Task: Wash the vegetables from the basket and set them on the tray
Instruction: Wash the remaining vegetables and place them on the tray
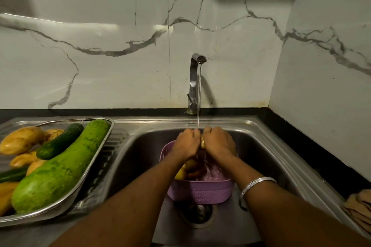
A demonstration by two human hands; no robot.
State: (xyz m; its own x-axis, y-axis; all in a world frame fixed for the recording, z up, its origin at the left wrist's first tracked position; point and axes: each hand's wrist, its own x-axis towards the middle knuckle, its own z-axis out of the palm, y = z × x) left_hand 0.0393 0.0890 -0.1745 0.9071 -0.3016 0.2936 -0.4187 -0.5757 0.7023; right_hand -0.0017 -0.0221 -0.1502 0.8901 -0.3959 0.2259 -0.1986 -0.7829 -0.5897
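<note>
Under the running tap, my left hand (187, 142) and my right hand (217, 141) both grip a small yellowish vegetable (203, 143), mostly hidden between my fingers. Directly below them a purple plastic basket (200, 191) sits in the sink and holds a few yellow and orange vegetables (185, 168). On the drainboard to the left, a steel tray (94, 168) carries a large green gourd (62, 166), a dark cucumber (60, 141) and several yellow potatoes (21, 139).
The chrome tap (193, 84) stands at the back of the steel sink (261, 146), its water stream falling onto my hands. The drain (197, 214) lies in front of the basket. A folded tan cloth (359, 206) rests on the dark counter at the right.
</note>
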